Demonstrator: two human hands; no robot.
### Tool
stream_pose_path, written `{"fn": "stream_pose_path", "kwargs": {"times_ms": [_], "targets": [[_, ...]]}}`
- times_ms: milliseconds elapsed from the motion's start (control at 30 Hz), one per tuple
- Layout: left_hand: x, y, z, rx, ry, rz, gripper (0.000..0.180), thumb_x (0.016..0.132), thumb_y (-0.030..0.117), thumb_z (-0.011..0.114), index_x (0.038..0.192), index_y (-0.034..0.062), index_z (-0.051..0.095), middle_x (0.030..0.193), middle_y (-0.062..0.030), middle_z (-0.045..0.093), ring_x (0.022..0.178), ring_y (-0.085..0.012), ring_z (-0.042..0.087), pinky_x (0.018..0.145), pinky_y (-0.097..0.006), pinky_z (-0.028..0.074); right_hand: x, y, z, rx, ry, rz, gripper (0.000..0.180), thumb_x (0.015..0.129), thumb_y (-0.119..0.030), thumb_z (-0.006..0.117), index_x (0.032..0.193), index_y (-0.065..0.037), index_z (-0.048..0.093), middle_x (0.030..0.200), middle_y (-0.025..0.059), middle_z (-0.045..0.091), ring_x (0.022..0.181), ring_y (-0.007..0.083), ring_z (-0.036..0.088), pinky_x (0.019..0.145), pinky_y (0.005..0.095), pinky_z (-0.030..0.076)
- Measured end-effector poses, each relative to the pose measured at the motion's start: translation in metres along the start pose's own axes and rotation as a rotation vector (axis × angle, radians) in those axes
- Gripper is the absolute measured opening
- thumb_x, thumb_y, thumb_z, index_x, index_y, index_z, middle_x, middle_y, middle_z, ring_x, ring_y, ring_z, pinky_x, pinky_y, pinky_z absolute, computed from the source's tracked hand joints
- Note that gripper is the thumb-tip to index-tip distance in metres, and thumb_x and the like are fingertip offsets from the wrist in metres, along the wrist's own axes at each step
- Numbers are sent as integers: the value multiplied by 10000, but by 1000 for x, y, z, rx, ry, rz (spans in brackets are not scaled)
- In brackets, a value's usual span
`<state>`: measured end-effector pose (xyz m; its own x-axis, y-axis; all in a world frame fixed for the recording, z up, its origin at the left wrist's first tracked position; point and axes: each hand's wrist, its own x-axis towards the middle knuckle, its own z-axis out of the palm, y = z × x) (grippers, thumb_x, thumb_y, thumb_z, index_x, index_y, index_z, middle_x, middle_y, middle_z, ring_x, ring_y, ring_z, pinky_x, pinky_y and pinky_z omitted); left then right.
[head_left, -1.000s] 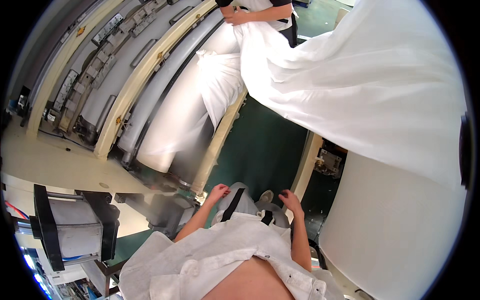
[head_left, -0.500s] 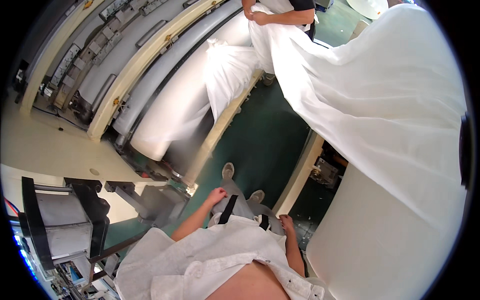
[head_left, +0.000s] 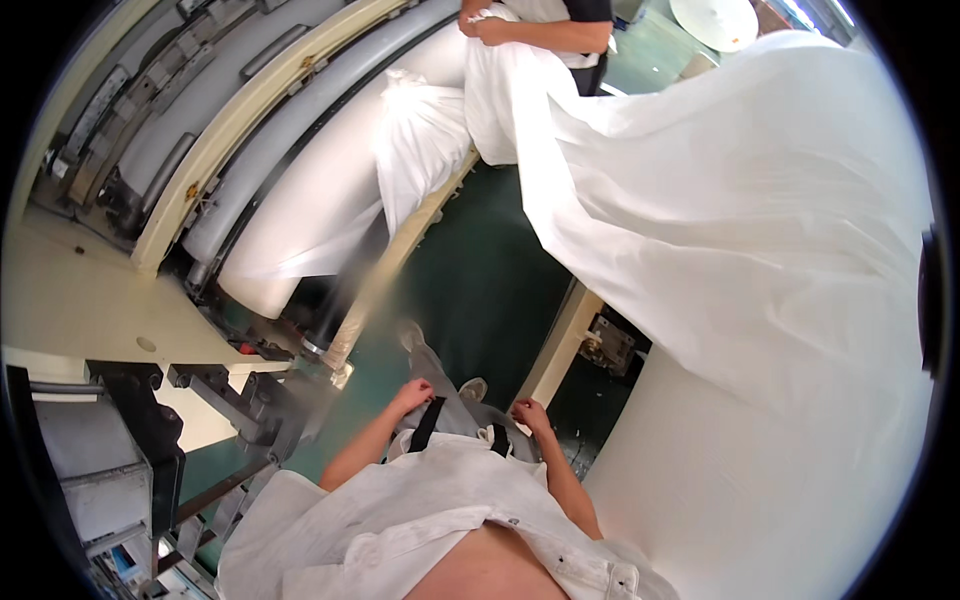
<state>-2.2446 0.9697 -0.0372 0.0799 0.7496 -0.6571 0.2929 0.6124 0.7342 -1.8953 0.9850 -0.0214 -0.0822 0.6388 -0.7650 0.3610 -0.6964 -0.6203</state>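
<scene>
My left hand (head_left: 413, 393) hangs in front of my body near the black strap on my clothing. Its fingers are loosely curled, with nothing seen in them. Beside the other strap is my right hand (head_left: 530, 412), also curled and holding nothing visible. Neither hand touches the white sheet (head_left: 720, 200), a wide, thin web that drapes from the large white roll (head_left: 700, 480) on my right. Across the aisle, a co-worker's hands (head_left: 485, 27) grip the sheet's gathered far end. Another bunched piece of white sheet (head_left: 415, 140) is wrapped on the long white roller (head_left: 310, 200) at left.
A cream rail (head_left: 385, 265) edges the machine along the left of the green floor (head_left: 490, 260). A second cream beam (head_left: 560, 345) borders the right side. Dark metal brackets (head_left: 245, 405) jut out at lower left. A white disc (head_left: 715, 22) lies at the back.
The surroundings have shifted left in the view. My right hand has come up and inward, in front of my body. The co-worker still holds the sheet.
</scene>
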Motion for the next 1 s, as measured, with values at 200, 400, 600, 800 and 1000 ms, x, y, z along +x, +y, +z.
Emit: {"fn": "stream_pose_path", "kwargs": {"times_ms": [200, 400, 600, 800, 1000], "targets": [[2, 5, -7, -17, 76, 31, 260, 839, 196, 589, 997, -6, 627, 861, -106, 708, 755, -186, 681, 701, -313, 535, -11, 0, 3, -2, -66, 102, 350, 909, -265, 580, 1157, -18, 571, 964, 132, 678, 795, 192, 649, 686, 301, 521], [11, 12, -25, 114, 39, -45, 271, 835, 210, 584, 994, -5, 628, 844, -100, 707, 694, -180, 675, 659, -313, 537, -12, -7, 2, 8, -51, 104, 343, 903, -247, 579, 1157, -16, 572, 971, 136, 677, 794, 200, 648, 684, 307, 519], [16, 13, -27, 157, 40, -30, 284, 827, 220, 584, 989, -7, 635, 841, -105, 709, 726, -190, 685, 682, -325, 540, -7, -6, 5, -8, -52, 70, 335, 905, -244, 573, 1147, -10, 575, 953, 133, 677, 788, 194, 650, 671, 309, 522], [21, -9, -17, 165, 62, 27, 289, 812, 234, 587, 961, -5, 650, 850, -113, 712, 784, -210, 690, 734, -341, 537, -4, -2, 3, -107, -56, 51, 326, 905, -243, 563, 1137, -15, 592, 928, 114, 683, 777, 183, 653, 671, 311, 520], [17, -2, -17, 61, 51, -28, 286, 821, 219, 586, 996, 2, 648, 874, -114, 714, 802, -206, 689, 743, -336, 534, 6, 2, -1, -104, -21, 47, 329, 911, -244, 576, 1144, -12, 589, 916, 107, 676, 777, 179, 650, 678, 304, 523]]}}
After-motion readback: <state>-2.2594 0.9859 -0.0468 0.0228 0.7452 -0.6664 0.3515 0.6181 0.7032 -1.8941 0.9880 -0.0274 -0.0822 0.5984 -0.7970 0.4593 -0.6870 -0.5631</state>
